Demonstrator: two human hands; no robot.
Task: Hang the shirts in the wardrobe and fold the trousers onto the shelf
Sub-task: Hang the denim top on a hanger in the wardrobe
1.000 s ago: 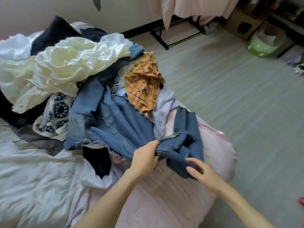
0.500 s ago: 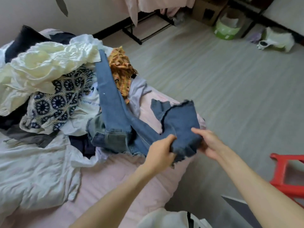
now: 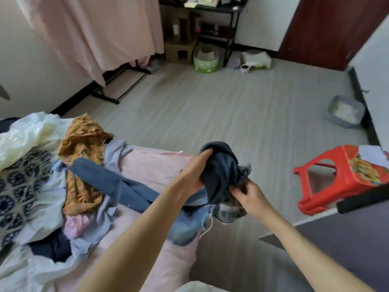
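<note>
Beyond both hands lies grey plank floor, with a red plastic stool [image 3: 336, 178] to their right. The left hand [image 3: 192, 175] and right hand [image 3: 249, 197] grip the bunched blue denim trousers [image 3: 221, 171], now lifted past the pink-sheeted bed [image 3: 155, 163]'s edge, trailing left toward the clothes pile.

I see blue denim jeans [image 3: 117, 184], darker navy where they bunch. Beside them lies an orange-and-yellow checked garment [image 3: 84, 144], a cream-white one [image 3: 25, 135], and a white cloth with navy floral medallions [image 3: 19, 186]. The bedsheet [image 3: 155, 163] is pale pink. A red stool [image 3: 336, 180] carries a multicoloured printed top; the floor [image 3: 231, 106] is grey-striped.
</note>
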